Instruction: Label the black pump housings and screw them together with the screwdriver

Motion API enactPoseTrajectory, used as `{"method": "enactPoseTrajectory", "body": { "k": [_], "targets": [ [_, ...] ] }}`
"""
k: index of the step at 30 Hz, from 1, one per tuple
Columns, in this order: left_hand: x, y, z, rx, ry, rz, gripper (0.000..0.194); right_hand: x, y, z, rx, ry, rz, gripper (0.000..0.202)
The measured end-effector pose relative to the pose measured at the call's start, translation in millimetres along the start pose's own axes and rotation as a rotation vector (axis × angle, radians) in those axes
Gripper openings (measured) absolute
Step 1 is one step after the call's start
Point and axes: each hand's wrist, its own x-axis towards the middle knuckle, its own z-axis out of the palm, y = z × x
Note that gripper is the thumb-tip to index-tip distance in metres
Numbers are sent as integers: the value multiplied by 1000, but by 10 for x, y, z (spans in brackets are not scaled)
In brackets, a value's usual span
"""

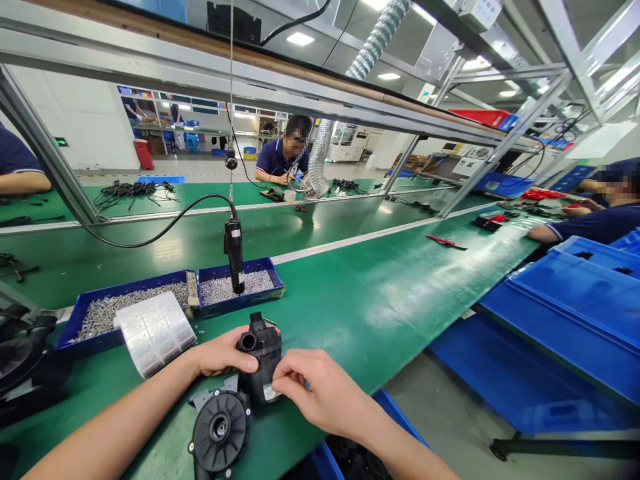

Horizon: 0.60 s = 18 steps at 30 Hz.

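My left hand [227, 353] is wrapped round a black plastic housing [265, 353] with a round port, its thumb across the front. At the housing's lower right side, the pinched thumb and forefinger of my right hand [313, 387] touch a small silver-white label [271, 392], which lies on the housing. A black round blower part [220, 430] rests on the green bench just below my left hand. A sheet of silver labels [156, 333] lies to the left, partly over a blue screw bin.
Blue bins of long screws [125, 307] and small screws [250, 283] stand behind the label sheet. A black electric screwdriver [235, 257] hangs above them. Black parts sit at far left, blue trays [575, 287] at right. Other people work across and at right.
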Motion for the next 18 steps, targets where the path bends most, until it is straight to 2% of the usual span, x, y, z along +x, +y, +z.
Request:
{"method": "enactPoseTrajectory", "body": {
  "k": [5,11,14,18],
  "targets": [
    [-13,50,6,20,3,-1,93,-60,16,28,-26,31,-54,15],
    [-34,91,20,46,-5,-27,93,-37,13,-41,242,-8,85,15],
    [-35,76,9,37,3,-38,93,-7,29,-33,242,-51,132,15],
    [-24,40,-20,30,-5,-33,92,-5,23,12,193,-31,137,16]
  ]
}}
